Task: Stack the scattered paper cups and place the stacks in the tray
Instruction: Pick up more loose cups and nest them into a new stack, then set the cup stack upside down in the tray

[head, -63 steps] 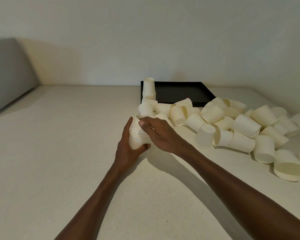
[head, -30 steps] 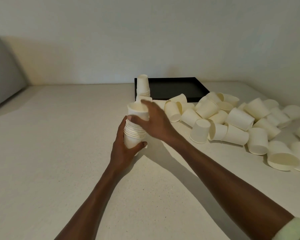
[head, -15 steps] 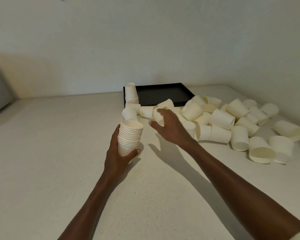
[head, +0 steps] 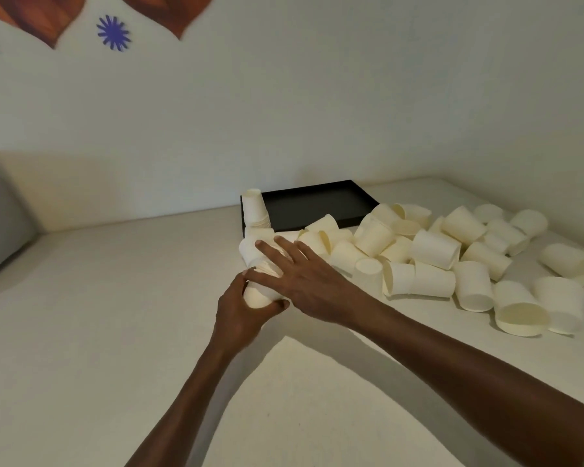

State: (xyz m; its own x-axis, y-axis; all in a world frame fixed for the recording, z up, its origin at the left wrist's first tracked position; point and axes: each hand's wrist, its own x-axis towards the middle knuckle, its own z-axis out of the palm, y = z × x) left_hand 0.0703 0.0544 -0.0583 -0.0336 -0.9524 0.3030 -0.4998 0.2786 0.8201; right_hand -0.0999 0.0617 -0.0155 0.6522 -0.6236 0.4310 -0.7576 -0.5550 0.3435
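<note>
My left hand (head: 238, 310) grips the base of a stack of cream paper cups (head: 258, 296), which leans away from me. Over the upper part of that stack lies my right hand (head: 300, 274), fingers spread around a single paper cup (head: 250, 251) pressed onto the top. A black tray (head: 317, 207) sits at the back against the wall. An upside-down cup stack (head: 254, 207) stands at its front left corner. Several loose cups (head: 434, 251) lie scattered on the table, from just beyond my hands out to the right.
The pale table (head: 98, 315) stretches to the left and towards me. A grey object (head: 0, 217) stands at the far left edge. The wall runs right behind the tray, with paper decorations (head: 113, 32) high up on the left.
My right hand reached out to the pile, picked a cup and came back over the stack in my left hand. The view has tilted up, so the wall decorations now show.
</note>
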